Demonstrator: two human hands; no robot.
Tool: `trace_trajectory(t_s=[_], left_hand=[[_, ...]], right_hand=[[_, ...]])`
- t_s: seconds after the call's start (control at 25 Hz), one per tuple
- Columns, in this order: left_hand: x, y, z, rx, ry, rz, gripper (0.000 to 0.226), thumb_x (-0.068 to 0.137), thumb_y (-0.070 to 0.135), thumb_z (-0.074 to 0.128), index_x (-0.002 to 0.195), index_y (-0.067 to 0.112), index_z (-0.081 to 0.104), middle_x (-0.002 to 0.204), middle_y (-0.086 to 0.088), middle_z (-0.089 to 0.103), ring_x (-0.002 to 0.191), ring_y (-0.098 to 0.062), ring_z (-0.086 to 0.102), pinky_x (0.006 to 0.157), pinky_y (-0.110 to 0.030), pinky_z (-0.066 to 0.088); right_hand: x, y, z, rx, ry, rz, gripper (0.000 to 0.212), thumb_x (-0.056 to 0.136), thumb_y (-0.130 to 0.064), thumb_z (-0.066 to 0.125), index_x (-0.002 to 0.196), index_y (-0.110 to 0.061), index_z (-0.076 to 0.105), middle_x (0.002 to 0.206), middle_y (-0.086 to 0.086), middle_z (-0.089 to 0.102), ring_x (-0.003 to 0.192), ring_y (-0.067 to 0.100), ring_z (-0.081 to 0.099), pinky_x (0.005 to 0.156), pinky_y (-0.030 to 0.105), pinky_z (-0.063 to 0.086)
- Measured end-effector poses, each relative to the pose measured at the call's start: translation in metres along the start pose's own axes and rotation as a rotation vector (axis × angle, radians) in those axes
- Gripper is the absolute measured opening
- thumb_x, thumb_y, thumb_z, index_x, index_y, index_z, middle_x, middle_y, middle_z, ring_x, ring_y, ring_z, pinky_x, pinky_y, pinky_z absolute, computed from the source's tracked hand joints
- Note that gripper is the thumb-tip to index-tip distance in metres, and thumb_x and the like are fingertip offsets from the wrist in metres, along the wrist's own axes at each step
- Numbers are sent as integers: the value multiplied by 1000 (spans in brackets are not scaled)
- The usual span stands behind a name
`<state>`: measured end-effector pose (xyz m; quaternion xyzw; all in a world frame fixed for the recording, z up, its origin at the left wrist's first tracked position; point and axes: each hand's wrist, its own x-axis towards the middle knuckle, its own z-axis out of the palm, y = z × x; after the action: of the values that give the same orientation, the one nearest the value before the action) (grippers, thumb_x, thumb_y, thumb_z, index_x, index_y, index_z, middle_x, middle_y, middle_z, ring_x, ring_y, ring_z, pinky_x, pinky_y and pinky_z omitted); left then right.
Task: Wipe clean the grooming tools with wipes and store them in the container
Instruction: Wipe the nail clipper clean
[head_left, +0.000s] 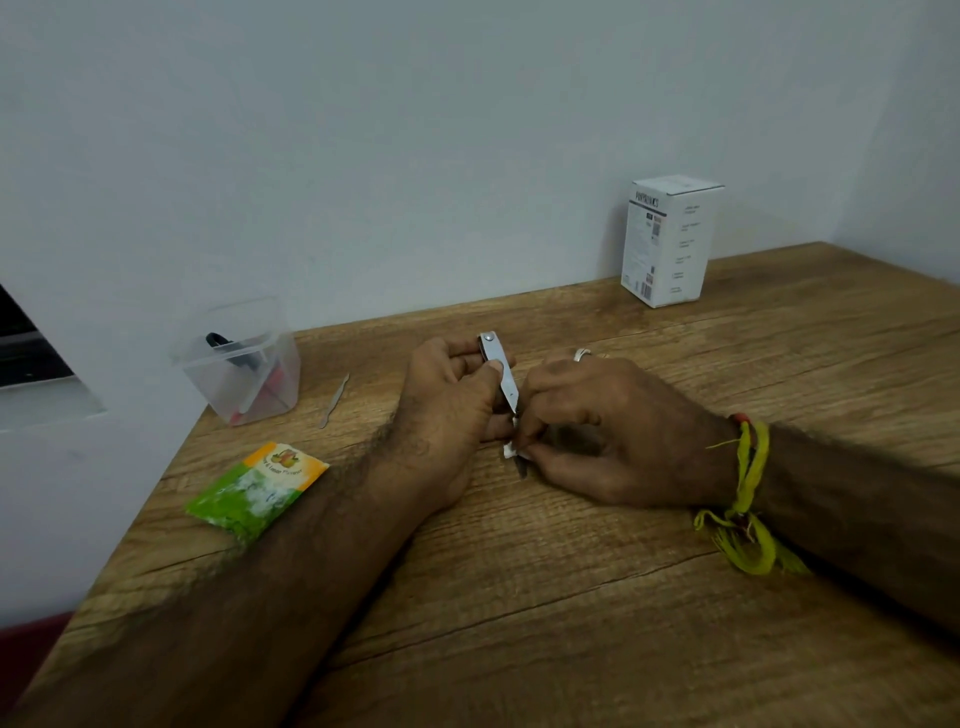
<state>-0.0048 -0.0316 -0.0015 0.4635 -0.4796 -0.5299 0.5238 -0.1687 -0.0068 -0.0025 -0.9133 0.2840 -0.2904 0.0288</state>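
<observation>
Wood-grain table (519, 597) bears both forearms; the left hand (447, 410) grips a steel nail clipper (500, 369) at centre. The right hand (597, 431) pinches a white wipe (511, 449) against its tip. Far left, a clear plastic container (241, 364) stands beside metal tweezers (335, 400) and a green-orange sachet (257, 491); the white box (667, 241) has blurred lettering.

Bare forearms, yellow thread wristband (748, 499) — right wrist, silver ring (582, 354)

Left hand (457, 395): at centre, grips a metal nail clipper (500, 369), its pivot end pointing to 12 o'clock.
Right hand (597, 431): pinches a small white wipe (511, 449) at the clipper's lower end.
Container (244, 364): clear, at 10 o'clock, dark and red tools inside.
Metal tool (335, 400): on the counter (571, 597), between container and left hand.
Wipe sachet (257, 491): green and orange, at 8 o'clock.
White box (670, 241): upright, at 1 o'clock.
</observation>
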Motion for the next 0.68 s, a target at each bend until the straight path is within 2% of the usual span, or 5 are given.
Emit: trace_trajectory(t_s=[0.08, 0.2, 0.52, 0.68], left_hand=[[-1, 0, 0, 1, -1, -6, 27, 98, -3, 54, 125, 2, 53, 114, -17, 69, 73, -21, 72, 53, -35, 62], [0, 1, 0, 7, 2, -6, 27, 98, -2, 54, 124, 3, 53, 114, -16, 69, 74, -21, 72, 54, -36, 62], [0, 0, -1, 14, 2, -10, 29, 98, -1, 54, 127, 2, 53, 116, -16, 68, 74, -19, 70, 49, -27, 56], [1, -1, -1, 24, -5, -5, 27, 99, -2, 54, 125, 1, 53, 114, -18, 68, 71, -17, 71, 53, -36, 62]], right_hand=[[-1, -3, 0, -4, -26, -12, 1, 83, -12, 73, 81, -13, 73, 84, -6, 66, 79, 0, 53, 70, 23, 47], [-1, -6, 0, -1, -28, -16, 1, 82, -13, 74, 81, -12, 73, 83, -5, 66, 79, 3, 56, 69, 26, 48], [-1, -7, 2, 99, -47, 21, 6, 75, -9, 76, 75, -12, 71, 77, -6, 65, 74, 9, 59, 65, 33, 49], [1, -6, 2, 86, 10, 58, 6, 77, -9, 74, 75, -11, 70, 75, -6, 64, 70, 7, 58, 62, 31, 49]])
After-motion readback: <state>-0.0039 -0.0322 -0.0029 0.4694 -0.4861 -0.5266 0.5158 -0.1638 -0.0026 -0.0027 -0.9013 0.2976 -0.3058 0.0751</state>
